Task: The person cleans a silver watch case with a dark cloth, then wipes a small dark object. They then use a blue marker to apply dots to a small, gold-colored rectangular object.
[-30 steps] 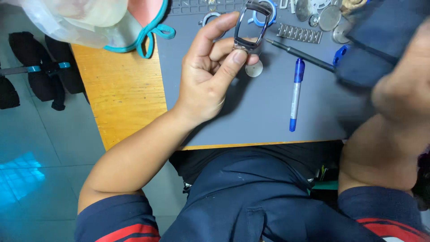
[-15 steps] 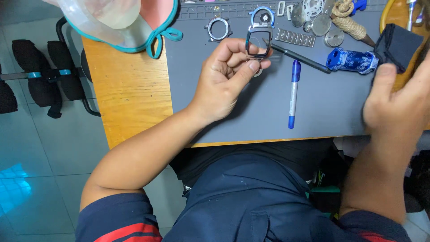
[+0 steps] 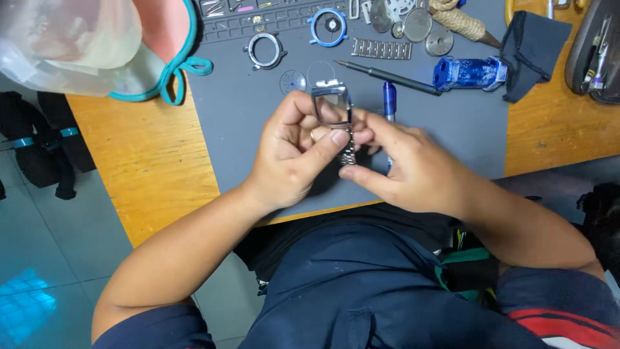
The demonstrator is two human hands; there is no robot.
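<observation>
The right hand has let go of the dark cloth, which now lies at the mat's far right edge, and has come over to join the left hand on the watch case, now held nearer the surface's front edge.

both hands meet mid-frame, left hand and right hand fingers pinched together.
</observation>
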